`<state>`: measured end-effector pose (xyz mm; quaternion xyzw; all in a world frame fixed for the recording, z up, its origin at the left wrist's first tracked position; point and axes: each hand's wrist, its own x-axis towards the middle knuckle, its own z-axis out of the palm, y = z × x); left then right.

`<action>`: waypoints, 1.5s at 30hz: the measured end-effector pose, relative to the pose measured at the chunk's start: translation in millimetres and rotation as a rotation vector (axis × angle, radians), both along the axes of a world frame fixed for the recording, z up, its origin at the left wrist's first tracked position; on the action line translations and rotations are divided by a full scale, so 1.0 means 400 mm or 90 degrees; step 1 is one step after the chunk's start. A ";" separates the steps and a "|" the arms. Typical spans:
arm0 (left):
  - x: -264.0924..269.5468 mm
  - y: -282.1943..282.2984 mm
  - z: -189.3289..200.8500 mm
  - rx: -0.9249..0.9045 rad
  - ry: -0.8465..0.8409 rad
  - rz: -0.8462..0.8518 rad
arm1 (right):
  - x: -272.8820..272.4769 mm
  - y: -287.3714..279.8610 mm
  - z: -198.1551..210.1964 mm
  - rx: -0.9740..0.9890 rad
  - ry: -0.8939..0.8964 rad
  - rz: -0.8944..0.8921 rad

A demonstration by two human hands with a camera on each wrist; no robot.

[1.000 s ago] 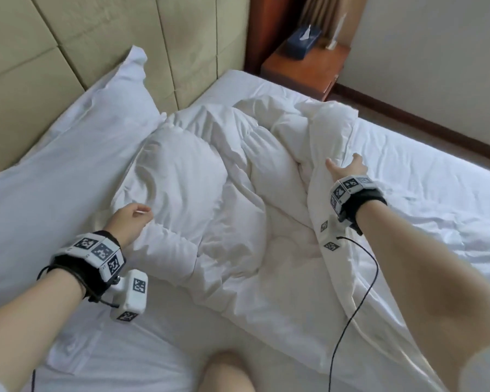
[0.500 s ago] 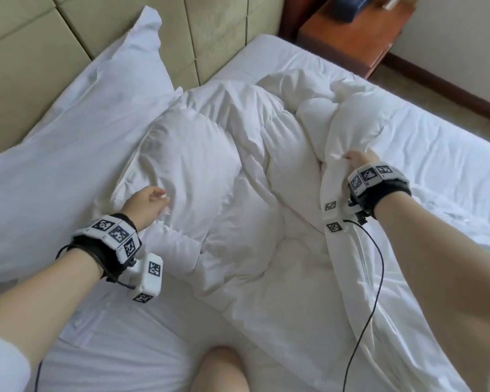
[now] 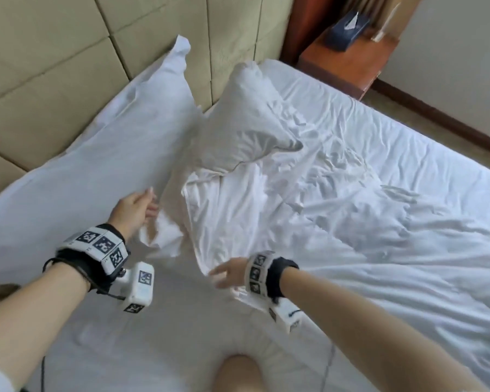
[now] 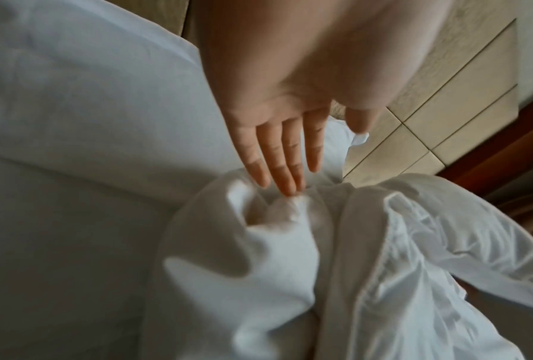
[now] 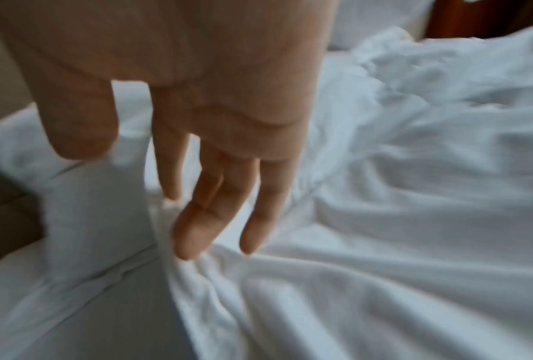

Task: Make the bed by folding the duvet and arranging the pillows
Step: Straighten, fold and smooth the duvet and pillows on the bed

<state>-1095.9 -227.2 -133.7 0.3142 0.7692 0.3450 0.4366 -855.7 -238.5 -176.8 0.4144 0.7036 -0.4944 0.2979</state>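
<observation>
The duvet (image 3: 337, 222) lies spread but wrinkled over the bed, not yet folded. 2 pillows (image 3: 96, 154) lie askew at the bed's head edge. The left hand (image 3: 133, 210) and right hand (image 3: 228, 273) both hover with fingers straight, holding nothing.

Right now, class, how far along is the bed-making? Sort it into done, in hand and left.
Done: the duvet lies spread across the bed, though wrinkled. In hand: both hands are open at its near edge, the left hand by a bunched corner, the right hand at the hem; neither grips. Left: folding the duvet, and arranging the large pillow and the crumpled small pillow by the headboard.
</observation>
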 end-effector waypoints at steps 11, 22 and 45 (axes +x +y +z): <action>0.006 -0.047 -0.078 -0.096 0.067 -0.185 | -0.047 0.389 0.087 0.142 0.227 -0.845; -0.090 -0.081 -0.033 -0.082 0.222 -0.100 | -0.062 0.502 0.355 0.281 0.303 -0.748; -0.210 -0.143 0.073 -0.090 -0.050 -0.198 | -0.288 0.350 0.280 0.290 0.245 -0.490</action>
